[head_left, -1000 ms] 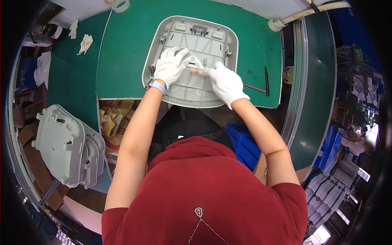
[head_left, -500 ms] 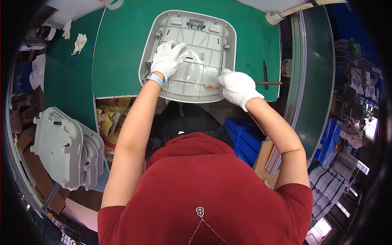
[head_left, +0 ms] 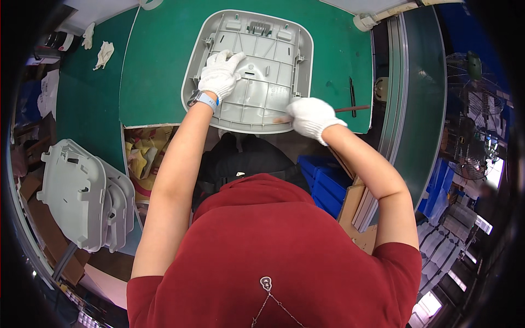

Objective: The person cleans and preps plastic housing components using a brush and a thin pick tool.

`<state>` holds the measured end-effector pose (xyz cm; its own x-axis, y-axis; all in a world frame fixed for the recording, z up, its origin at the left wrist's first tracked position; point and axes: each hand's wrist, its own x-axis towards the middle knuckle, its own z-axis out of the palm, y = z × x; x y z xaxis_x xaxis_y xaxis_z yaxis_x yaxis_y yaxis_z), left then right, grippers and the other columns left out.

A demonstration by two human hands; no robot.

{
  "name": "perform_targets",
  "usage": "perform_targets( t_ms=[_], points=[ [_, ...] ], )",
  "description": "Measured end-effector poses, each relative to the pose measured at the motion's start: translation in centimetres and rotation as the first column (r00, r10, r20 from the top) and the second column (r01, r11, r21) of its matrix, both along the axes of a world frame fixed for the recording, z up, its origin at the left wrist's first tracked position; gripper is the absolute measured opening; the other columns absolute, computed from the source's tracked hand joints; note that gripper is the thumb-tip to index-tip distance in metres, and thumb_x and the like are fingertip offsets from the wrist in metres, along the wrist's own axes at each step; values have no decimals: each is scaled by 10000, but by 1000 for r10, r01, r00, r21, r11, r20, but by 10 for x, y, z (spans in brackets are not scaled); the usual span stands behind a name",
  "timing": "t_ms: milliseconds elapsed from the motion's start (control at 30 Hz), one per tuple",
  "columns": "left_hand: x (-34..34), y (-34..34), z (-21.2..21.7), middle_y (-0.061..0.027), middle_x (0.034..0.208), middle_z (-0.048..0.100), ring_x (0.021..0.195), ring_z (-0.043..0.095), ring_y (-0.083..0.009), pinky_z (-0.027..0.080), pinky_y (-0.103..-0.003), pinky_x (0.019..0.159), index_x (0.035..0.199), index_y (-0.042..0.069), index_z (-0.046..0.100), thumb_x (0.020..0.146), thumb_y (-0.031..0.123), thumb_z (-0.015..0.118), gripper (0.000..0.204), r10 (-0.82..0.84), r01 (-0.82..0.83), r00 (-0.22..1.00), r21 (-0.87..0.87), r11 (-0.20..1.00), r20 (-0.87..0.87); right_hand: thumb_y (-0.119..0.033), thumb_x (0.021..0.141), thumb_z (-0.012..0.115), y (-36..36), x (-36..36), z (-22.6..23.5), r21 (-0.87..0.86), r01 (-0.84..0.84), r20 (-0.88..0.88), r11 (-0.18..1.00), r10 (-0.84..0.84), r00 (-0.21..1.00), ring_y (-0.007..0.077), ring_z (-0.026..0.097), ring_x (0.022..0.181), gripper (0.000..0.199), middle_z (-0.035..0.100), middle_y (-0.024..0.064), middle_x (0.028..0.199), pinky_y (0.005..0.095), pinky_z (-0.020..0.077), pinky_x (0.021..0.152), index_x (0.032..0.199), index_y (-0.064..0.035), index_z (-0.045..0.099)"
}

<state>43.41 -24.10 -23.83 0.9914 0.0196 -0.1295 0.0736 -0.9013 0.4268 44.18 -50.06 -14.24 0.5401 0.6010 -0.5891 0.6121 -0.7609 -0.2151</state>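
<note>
A light grey plastic panel [head_left: 263,101] with a raised rim, ribs and clips lies on the green tabletop, its ribbed inner side up. My left hand [head_left: 220,75], in a white knit glove, rests on the panel's left half with fingers apart. Over the panel's lower right rim, my gloved right hand [head_left: 313,117] is closed around a thin brown stick-like tool [head_left: 355,109]. The stick juts out to the right of the fist. On the other side a short brownish tip reaches onto the panel; whether it is the tool's end or a bare fingertip, I cannot tell.
A slim black tool [head_left: 352,93] lies on the green table [head_left: 153,71] at the right. White gloves [head_left: 104,54] are at the far left. Several grey panels [head_left: 74,191] lean together at lower left. Blue bins [head_left: 328,186] stand below the table, and a fan [head_left: 470,109] at the right.
The whole view has shifted slightly. My right hand has moved a little down along the panel's right rim, with the stick tool still in it. The left hand keeps its place on the panel.
</note>
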Motion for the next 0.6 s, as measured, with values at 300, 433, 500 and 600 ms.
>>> perform_targets(
  t_ms=[300, 433, 500, 600],
  points=[
    [3, -5, 2, -142, 1498, 482, 1378, 446, -384, 414, -482, 1130, 1460, 288, 536, 880, 257, 707, 605, 10, -10, 1000, 21, 1000, 10, -175, 926, 593, 46, -38, -37, 315, 38, 89, 948, -69, 994, 426, 683, 919, 185, 668, 237, 1030, 515, 540, 795, 975, -106, 758],
    [-1, 2, 3, -175, 1519, 468, 1396, 434, -399, 394, -484, 1151, 1486, 290, 513, 892, 262, 705, 624, 5, -5, 999, -1, 1000, -44, -140, 926, 571, 12, -26, -23, 246, 14, 43, 969, -26, 999, 415, 681, 940, 194, 659, 216, 1023, 496, 541, 807, 974, -116, 758],
    [-3, 0, 1, -178, 1524, 466, 1405, 426, -397, 389, -487, 1153, 1500, 279, 501, 899, 284, 704, 634, 8, -8, 999, 1, 1000, -42, -140, 925, 575, -21, -11, -10, 333, 35, 30, 942, -47, 998, 394, 673, 953, 182, 657, 174, 1016, 479, 538, 820, 981, -129, 748],
    [-7, -4, -4, -161, 1500, 481, 1382, 436, -388, 383, -474, 1150, 1497, 255, 498, 895, 369, 689, 642, 17, -20, 998, 55, 998, 66, -137, 926, 608, -62, 1, -6, 476, 125, 169, 871, -230, 958, 361, 667, 920, 136, 661, 117, 996, 462, 536, 805, 991, -153, 725]
  ],
)
